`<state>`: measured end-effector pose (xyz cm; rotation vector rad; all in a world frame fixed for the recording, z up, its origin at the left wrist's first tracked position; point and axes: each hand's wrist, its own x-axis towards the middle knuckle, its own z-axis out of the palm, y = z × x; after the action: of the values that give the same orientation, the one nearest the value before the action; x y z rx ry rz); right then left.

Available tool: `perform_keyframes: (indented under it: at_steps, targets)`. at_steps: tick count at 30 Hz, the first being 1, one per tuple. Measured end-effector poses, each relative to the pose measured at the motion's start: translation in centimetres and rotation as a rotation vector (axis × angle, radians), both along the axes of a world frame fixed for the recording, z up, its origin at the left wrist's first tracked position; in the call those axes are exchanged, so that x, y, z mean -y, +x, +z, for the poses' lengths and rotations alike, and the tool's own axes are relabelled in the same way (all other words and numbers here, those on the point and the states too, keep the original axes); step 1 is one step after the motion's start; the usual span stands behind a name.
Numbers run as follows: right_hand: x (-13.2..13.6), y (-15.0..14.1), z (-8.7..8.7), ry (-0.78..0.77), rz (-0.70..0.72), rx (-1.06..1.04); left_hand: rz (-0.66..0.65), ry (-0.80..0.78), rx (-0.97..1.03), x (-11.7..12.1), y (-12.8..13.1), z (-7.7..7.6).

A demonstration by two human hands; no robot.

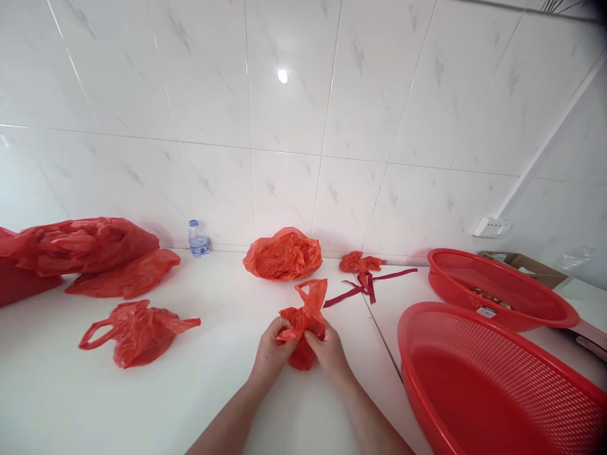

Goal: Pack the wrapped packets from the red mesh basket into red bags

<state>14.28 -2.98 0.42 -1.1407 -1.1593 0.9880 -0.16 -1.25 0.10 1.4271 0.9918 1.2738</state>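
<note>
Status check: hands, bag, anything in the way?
Left hand and right hand both pinching a red plastic bag. Bag bunched, one handle loop sticking up. Dark red ribbons just beyond right hand; nothing seen blocking either hand.

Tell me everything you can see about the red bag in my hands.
The red bag looks like thin, slightly see-through plastic, crumpled and gathered around its middle. A looped handle sticks up at the top, and a rounded lower part shows between your hands. Your left hand and right hand pinch it from either side, above the white table. Whether anything is inside can't be made out.
</note>
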Motion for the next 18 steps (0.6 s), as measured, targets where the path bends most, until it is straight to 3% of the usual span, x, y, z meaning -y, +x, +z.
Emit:
perform_keyframes:
  at_steps: [2,6,8,12,18]
  targets:
    - [-0.6,0.8,-0.2,-0.013,-0.155,-0.017,0.054,-0.003,0.106,-0.4,-0.6,0.2]
    - [-1.7,3.7,-0.5,0.003,-0.441,-0.187,0.339,-0.155,0.398,-1.9,-2.8,0.5]
    - [-2.1,4.8,-0.8,-0.051,-0.510,-0.256,0.438,-0.200,0.455,-2.6,-3.8,0.3]
    - [-2.3,4.9,-1.3,-0.197,-0.460,-0.194,0.462,-0.224,0.470,-3.1,-4.3,-0.3]
    - [-1.3,3.4,-0.4,-0.309,-0.308,-0.213,0.348,-0.229,0.470,-2.6,-3.1,-0.2]
